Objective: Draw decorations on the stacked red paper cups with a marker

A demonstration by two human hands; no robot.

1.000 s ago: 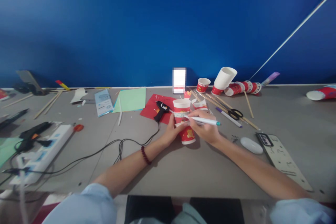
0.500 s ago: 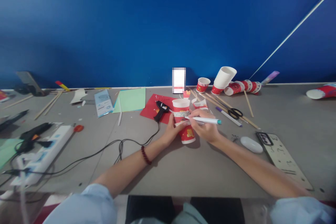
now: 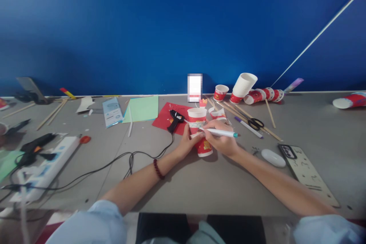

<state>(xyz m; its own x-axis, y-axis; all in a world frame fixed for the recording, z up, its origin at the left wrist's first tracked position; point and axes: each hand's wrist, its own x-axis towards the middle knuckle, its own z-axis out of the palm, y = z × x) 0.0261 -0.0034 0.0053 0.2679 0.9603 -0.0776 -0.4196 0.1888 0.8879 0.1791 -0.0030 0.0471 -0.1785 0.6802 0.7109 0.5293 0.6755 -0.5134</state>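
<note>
In the middle of the head view, two red-and-white paper cups point(image 3: 204, 149) are joined in a column, leaning slightly. My left hand point(image 3: 187, 144) is wrapped round the column near its middle, thumb across the front. My right hand point(image 3: 223, 139) pinches a white marker point(image 3: 221, 132) with a teal end, its tip against the white band on the upper cup. Fingers hide part of the tip and the join. Just left of the cups, a black glue gun point(image 3: 175, 119) lies on red paper point(image 3: 162, 116).
Behind my right hand are wooden sticks point(image 3: 243, 112), black scissors point(image 3: 256, 123), a purple-capped marker point(image 3: 248, 127) and stacked cups point(image 3: 243, 85). A white case point(image 3: 273, 158) and phone point(image 3: 310, 175) lie right. Leftward, a cable point(image 3: 114, 159) crosses towards a power strip point(image 3: 47, 169).
The marker's teal end has shifted slightly left and down while its tip stays at the cup. My left hand keeps its hold. Something blurred has appeared at the far left edge.
</note>
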